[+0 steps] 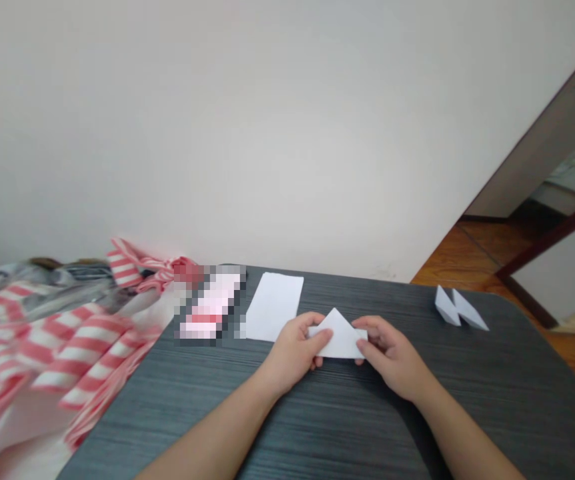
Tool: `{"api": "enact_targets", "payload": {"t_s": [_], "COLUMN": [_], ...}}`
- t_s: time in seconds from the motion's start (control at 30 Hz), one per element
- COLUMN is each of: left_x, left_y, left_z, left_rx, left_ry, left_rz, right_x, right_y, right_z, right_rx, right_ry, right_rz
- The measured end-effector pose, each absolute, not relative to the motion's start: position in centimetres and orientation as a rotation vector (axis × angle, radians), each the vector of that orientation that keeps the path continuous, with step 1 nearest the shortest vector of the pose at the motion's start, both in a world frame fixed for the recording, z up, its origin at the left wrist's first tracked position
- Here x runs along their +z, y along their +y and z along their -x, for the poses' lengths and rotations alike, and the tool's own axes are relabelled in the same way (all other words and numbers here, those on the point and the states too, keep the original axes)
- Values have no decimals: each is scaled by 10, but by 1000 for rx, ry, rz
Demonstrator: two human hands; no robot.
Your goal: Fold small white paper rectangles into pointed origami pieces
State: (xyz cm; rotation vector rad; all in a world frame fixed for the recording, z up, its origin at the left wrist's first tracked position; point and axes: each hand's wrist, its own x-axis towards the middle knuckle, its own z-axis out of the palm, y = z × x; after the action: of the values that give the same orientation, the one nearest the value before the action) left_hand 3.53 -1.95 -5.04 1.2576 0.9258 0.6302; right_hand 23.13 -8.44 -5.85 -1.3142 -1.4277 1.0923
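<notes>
A folded white paper piece (338, 335) with a pointed top sits just above the dark grey table (317, 427). My left hand (295, 353) pinches its left edge, fingers closed on it. My right hand (390, 353) pinches its right edge in the same way. Both forearms reach in from the bottom of the view.
A flat white paper sheet (274, 306) lies behind my left hand. A finished folded paper shape (458, 309) rests at the table's far right. Red-and-white striped cloth or bags (62, 347) lie piled at the left. A blurred-out patch (210, 303) sits beside the sheet. Wooden floor shows at right.
</notes>
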Motion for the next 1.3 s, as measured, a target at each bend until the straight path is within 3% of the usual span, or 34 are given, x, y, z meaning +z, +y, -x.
{"api": "enact_targets", "payload": {"t_s": [0.47,1.3], "left_x": [-55,-51], "left_y": [-18,-18], "left_z": [-35,-35], "left_rx": [675,718], "left_ry": [889,785], "left_rz": [-1186,-1047], "right_x": [-57,-57], "right_y": [-80,-78], "right_z": [-239,-243], "right_rx": [738,707], "right_ry": [-1858,-1825], "right_rz": [1201,1195]}}
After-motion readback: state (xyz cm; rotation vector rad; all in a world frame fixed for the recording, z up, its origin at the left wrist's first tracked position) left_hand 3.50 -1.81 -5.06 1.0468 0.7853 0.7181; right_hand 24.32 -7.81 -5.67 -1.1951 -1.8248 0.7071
